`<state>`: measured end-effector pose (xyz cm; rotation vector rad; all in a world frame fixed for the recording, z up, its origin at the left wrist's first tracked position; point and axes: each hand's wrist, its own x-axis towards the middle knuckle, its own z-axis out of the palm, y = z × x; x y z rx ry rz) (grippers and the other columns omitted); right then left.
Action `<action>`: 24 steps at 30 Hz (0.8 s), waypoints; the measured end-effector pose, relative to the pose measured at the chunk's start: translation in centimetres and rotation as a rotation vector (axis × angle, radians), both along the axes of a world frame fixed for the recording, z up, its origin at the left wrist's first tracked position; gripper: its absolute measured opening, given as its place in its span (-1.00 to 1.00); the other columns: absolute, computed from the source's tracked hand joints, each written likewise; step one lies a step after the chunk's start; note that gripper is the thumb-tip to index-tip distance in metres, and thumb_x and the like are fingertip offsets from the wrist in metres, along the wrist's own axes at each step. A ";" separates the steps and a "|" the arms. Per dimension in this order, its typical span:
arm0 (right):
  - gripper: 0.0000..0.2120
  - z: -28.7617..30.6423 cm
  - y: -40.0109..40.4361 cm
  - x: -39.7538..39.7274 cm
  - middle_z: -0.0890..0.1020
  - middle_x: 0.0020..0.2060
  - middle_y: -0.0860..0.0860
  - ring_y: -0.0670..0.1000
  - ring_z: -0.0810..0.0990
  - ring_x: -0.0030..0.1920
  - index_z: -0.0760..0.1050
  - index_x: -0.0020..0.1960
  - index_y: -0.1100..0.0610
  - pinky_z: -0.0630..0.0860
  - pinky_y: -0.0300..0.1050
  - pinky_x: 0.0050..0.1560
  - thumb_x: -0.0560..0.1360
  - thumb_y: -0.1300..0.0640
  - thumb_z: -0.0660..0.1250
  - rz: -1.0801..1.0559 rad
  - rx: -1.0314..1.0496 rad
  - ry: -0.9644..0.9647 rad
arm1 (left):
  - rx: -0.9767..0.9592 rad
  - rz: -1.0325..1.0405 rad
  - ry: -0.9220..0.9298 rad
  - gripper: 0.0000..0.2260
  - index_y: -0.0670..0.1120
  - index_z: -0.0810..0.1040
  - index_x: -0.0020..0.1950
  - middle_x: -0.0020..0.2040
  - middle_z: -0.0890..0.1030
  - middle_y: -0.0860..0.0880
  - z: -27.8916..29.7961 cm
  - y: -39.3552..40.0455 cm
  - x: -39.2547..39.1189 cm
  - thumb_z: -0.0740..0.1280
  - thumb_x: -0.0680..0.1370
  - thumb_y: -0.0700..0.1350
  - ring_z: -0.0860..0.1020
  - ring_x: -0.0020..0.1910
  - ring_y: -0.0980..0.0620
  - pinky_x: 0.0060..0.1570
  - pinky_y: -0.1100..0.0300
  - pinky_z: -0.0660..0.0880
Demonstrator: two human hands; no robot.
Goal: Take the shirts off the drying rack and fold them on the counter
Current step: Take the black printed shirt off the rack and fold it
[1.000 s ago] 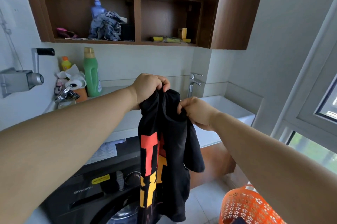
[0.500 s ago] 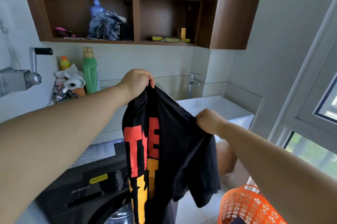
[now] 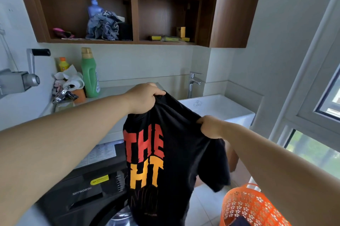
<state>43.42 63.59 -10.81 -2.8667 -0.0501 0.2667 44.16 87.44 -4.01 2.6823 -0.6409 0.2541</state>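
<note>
left hand (image 3: 142,99) & right hand (image 3: 210,127) each grip black shirt (image 3: 180,144) at its top, hanging above the table (image 3: 110,91).

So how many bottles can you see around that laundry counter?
3. A tall green bottle and a small yellow bottle stand on the counter by the wall; a blue pump bottle stands in the left shelf compartment. Others may be hidden behind the clutter.

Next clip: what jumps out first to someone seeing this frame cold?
The black T-shirt with red and yellow lettering, held up at centre by the left hand and right hand, each gripping its top edge. Behind it stand a green detergent bottle on the counter at left, and an orange laundry basket at lower right.
</note>
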 end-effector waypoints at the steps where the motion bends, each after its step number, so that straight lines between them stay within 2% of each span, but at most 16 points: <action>1: -0.57 -0.2 -0.2 0.3 0.54 0.22 0.11 0.17 0.51 0.17 0.48 0.29 0.12 0.44 -0.06 0.17 0.51 0.29 0.04 -0.048 -0.012 -0.006 | -0.008 -0.017 -0.017 -0.51 -0.09 0.44 0.39 0.30 0.46 -0.06 0.2 -0.1 -0.1 0.04 0.53 -0.39 0.38 0.31 -0.02 0.24 0.32 0.21; 4: -0.63 -0.9 -0.8 0.9 0.58 0.15 0.18 0.17 0.55 0.09 0.51 0.22 0.25 0.44 -0.10 0.06 0.54 0.27 0.04 -0.137 -0.033 -0.013 | -0.049 -0.068 -0.063 -0.49 -0.07 0.46 0.38 0.25 0.47 -0.01 0.8 -0.3 -0.2 0.03 0.52 -0.41 0.40 0.26 0.01 0.22 0.33 0.22; 8: -0.69 -1.3 -0.7 1.4 0.56 0.20 0.17 0.17 0.52 0.23 0.48 0.24 0.31 0.46 -0.12 0.13 0.57 0.28 0.11 -0.119 -0.039 0.023 | -0.071 -0.100 -0.117 -0.49 -0.07 0.56 0.28 0.22 0.51 0.00 1.5 -0.4 -0.3 0.04 0.49 -0.43 0.43 0.22 0.02 0.27 0.26 0.28; 11: -0.71 -3.2 -1.3 2.7 0.60 0.17 0.12 0.14 0.54 0.26 0.51 0.17 0.28 0.45 -0.05 0.29 0.48 0.42 0.23 0.032 -0.309 0.049 | -0.043 -0.039 -0.191 -0.55 -0.07 0.63 0.13 0.13 0.53 -0.01 1.7 0.3 -0.2 0.07 0.47 -0.40 0.46 0.15 -0.02 0.21 0.14 0.36; 12: -0.72 -3.0 -1.2 2.3 0.62 0.13 0.09 0.13 0.56 0.23 0.52 0.13 0.25 0.46 -0.07 0.27 0.46 0.43 0.24 -0.025 -0.267 0.005 | -0.030 -0.003 -0.205 -0.58 -0.07 0.64 0.09 0.11 0.53 -0.01 1.8 0.8 -0.1 0.08 0.47 -0.38 0.46 0.13 -0.04 0.18 0.14 0.37; 13: -0.79 -2.7 -1.0 2.0 0.63 0.06 0.06 0.12 0.61 0.15 0.52 0.06 0.21 0.51 -0.12 0.19 0.48 0.39 0.23 -0.059 -0.136 -0.044 | -0.018 0.038 -0.210 -0.60 -0.08 0.64 0.06 0.10 0.52 -0.02 1.7 1.2 0.1 0.09 0.47 -0.37 0.47 0.13 -0.06 0.15 0.14 0.38; 14: -0.90 -1.6 -0.5 1.1 0.61 -0.07 0.04 0.11 0.63 -0.01 0.51 -0.06 0.17 0.54 -0.18 0.03 0.53 0.30 0.23 -0.131 0.114 -0.031 | -0.008 0.083 -0.207 -0.62 -0.08 0.64 0.05 0.11 0.52 -0.04 1.7 1.6 0.3 0.10 0.47 -0.37 0.46 0.14 -0.07 0.14 0.14 0.38; 15: -0.81 -0.7 -0.2 -0.1 0.55 -0.23 0.03 0.09 0.56 -0.18 0.46 -0.20 0.14 0.48 -0.20 -0.16 0.57 0.13 0.23 -0.126 0.298 -0.077 | 0.000 0.131 -0.197 -0.63 -0.09 0.63 0.06 0.13 0.52 -0.06 1.5 2.0 0.6 0.11 0.47 -0.36 0.46 0.15 -0.09 0.13 0.14 0.38; 16: -0.63 -0.2 0.0 -0.8 0.46 -0.34 0.03 0.06 0.47 -0.29 0.39 -0.31 0.12 0.39 -0.16 -0.25 0.57 -0.08 0.22 -0.123 0.336 -0.076 | 0.005 0.179 -0.180 -0.64 -0.10 0.62 0.07 0.15 0.51 -0.09 1.4 2.4 0.8 0.12 0.47 -0.35 0.45 0.16 -0.11 0.13 0.14 0.37; 17: -0.47 0.2 0.1 -1.0 0.40 -0.41 0.02 0.04 0.41 -0.34 0.34 -0.37 0.13 0.33 -0.13 -0.25 0.50 -0.30 0.19 -0.118 0.413 -0.062 | 0.008 0.221 -0.159 -0.64 -0.10 0.61 0.10 0.17 0.49 -0.11 1.2 2.7 0.9 0.12 0.47 -0.35 0.44 0.17 -0.12 0.13 0.14 0.37; 18: -0.32 0.8 0.4 -1.4 0.37 -0.44 0.02 0.03 0.39 -0.38 0.32 -0.39 0.16 0.31 -0.11 -0.24 0.36 -0.50 0.17 -0.077 0.382 -0.030 | 0.007 0.256 -0.138 -0.64 -0.11 0.59 0.12 0.19 0.48 -0.13 1.0 3.0 1.1 0.12 0.47 -0.35 0.43 0.19 -0.13 0.14 0.13 0.36; 19: -0.21 1.3 0.6 -1.4 0.39 -0.44 0.03 0.02 0.41 -0.38 0.36 -0.37 0.19 0.34 -0.11 -0.22 0.21 -0.61 0.16 0.004 0.339 -0.013 | 0.003 0.283 -0.118 -0.64 -0.12 0.58 0.14 0.21 0.48 -0.14 0.9 3.3 1.2 0.12 0.47 -0.35 0.43 0.20 -0.14 0.15 0.12 0.37; 20: -0.17 1.1 0.6 -1.3 0.45 -0.42 0.02 0.02 0.47 -0.36 0.45 -0.31 0.22 0.40 -0.11 -0.19 0.13 -0.62 0.22 0.059 0.273 -0.006 | -0.002 0.304 -0.102 -0.64 -0.12 0.57 0.16 0.22 0.47 -0.15 0.8 3.6 1.3 0.12 0.47 -0.35 0.43 0.20 -0.15 0.16 0.11 0.37; 21: -0.25 0.7 0.5 -1.2 0.54 -0.37 0.03 0.02 0.54 -0.31 0.53 -0.23 0.21 0.46 -0.11 -0.14 0.16 -0.52 0.33 0.091 0.204 0.023 | -0.012 0.316 -0.089 -0.64 -0.13 0.57 0.16 0.22 0.48 -0.15 0.6 3.9 1.4 0.12 0.47 -0.35 0.43 0.20 -0.15 0.16 0.11 0.38; 22: -0.43 0.7 0.6 -1.2 0.59 -0.32 0.04 0.03 0.58 -0.26 0.57 -0.19 0.19 0.48 -0.12 -0.11 0.25 -0.35 0.42 0.105 0.141 0.052 | -0.024 0.314 -0.082 -0.64 -0.13 0.57 0.15 0.21 0.48 -0.15 0.6 4.2 1.5 0.12 0.47 -0.36 0.44 0.19 -0.15 0.16 0.11 0.38; 24: -0.72 0.6 0.5 -1.0 0.54 -0.30 0.05 0.07 0.54 -0.24 0.51 -0.22 0.20 0.44 -0.15 -0.18 0.38 -0.04 0.37 0.108 -0.032 0.054 | -0.059 0.276 -0.083 -0.65 -0.12 0.58 0.07 0.17 0.51 -0.13 0.6 4.5 1.4 0.11 0.45 -0.39 0.45 0.16 -0.13 0.13 0.13 0.38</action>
